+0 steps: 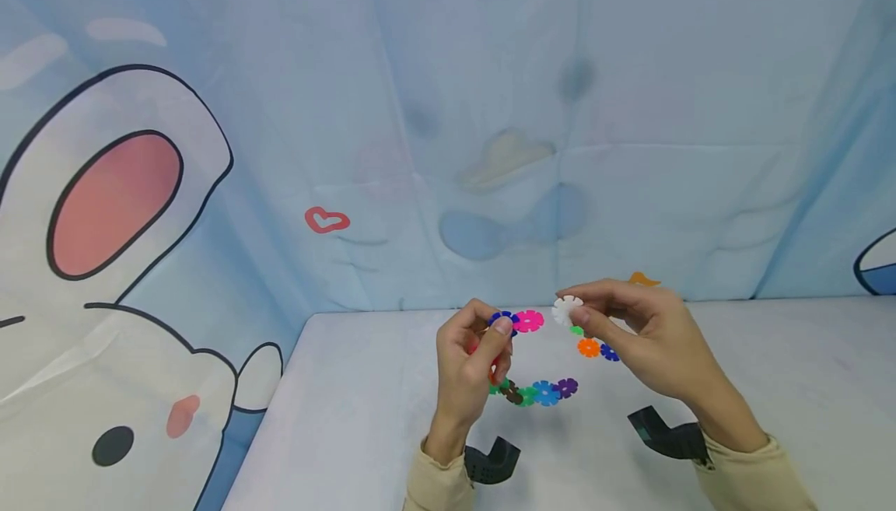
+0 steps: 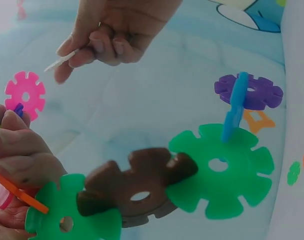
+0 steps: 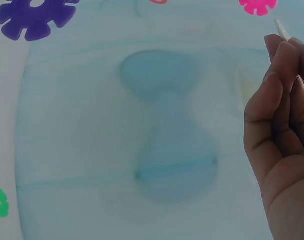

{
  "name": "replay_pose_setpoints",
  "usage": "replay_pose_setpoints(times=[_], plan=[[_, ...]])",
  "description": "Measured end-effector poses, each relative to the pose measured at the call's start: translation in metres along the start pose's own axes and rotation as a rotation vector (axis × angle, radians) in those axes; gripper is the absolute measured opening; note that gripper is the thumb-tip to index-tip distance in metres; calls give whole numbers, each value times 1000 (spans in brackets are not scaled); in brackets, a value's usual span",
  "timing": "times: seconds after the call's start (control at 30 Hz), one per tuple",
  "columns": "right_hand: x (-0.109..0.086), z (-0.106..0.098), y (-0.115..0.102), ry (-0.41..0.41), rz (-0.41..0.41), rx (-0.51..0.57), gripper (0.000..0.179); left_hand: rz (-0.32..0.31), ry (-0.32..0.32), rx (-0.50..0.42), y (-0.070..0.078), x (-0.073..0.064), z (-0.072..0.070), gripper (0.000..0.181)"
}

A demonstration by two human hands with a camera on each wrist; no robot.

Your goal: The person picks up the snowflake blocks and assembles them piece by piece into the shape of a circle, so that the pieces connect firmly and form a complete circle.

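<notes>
My left hand pinches a dark blue notched interlocking disc, and a pink disc is slotted onto it, pointing right. More joined discs hang below that hand: green, a brown disc, another green disc, a light blue disc and a purple disc at the end. Part of this chain is hidden by the left fingers. Between thumb and fingers, my right hand holds a white disc, a short way right of the pink disc and apart from it.
Loose on the white table behind the right hand lie an orange disc, a dark blue disc and a small green disc. A light blue printed curtain hangs at the table's back edge. Black wrist mounts are on both sleeves.
</notes>
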State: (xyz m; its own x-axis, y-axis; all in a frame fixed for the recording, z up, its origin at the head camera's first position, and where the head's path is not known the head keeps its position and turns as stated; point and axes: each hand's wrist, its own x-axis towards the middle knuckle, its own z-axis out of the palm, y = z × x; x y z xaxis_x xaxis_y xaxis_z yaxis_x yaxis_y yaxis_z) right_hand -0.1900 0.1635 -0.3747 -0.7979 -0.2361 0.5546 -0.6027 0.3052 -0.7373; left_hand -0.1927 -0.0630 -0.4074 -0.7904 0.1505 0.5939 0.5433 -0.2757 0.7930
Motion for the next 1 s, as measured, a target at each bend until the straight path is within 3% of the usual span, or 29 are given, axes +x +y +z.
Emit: replay_pose_setpoints(times=[0.13,0.4,0.63,0.87,1.0], plan=[[-1,1,-8,49,-7,8,29,17,-2,-11,3,0,2,20],[0,5,-12,39,-81,15,35,21,-17,-36,8,-2,8,18],[0,10,-17,61,-136,65,33,73,-25,-23,9,-3,12,17],[-1,12,-17,67,-130,51,37,122,-36,-15,10,-2,11,16],[-1,14,-16,68,-141,50,37,113,-35,-10,10,-1,10,17]])
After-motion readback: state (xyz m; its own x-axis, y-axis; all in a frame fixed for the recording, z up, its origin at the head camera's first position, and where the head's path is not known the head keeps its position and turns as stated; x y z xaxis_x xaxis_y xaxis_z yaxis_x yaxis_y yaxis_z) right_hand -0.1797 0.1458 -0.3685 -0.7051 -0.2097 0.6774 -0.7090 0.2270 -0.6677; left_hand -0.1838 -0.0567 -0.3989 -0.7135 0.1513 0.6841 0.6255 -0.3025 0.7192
